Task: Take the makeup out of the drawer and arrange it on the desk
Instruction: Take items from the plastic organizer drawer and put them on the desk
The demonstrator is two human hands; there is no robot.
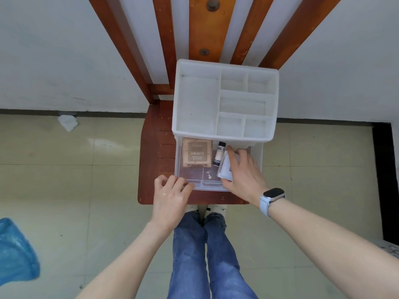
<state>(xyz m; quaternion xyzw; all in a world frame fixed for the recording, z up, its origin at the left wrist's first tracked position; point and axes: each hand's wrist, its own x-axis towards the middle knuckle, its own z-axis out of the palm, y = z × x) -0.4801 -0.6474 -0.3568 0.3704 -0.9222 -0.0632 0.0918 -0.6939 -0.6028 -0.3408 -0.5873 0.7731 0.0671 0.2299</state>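
A white plastic organizer (224, 67) with several empty top compartments stands on a red-brown wooden chair seat (151, 165). Its clear drawer (194, 175) is pulled out toward me. Inside lie a tan palette box (196, 155), a small white tube with a dark cap (219, 156) and a white packet (226, 169). My right hand (244, 173) reaches into the drawer's right side, fingers curled round the white packet. My left hand (170, 193) grips the drawer's front left edge.
The chair's slatted back (212, 29) rises behind the organizer against a white wall. A crumpled white tissue (68, 123) lies on the tiled floor at left, and a blue bag (15, 253) sits at the lower left. My jeans-clad legs (194, 255) stand before the chair.
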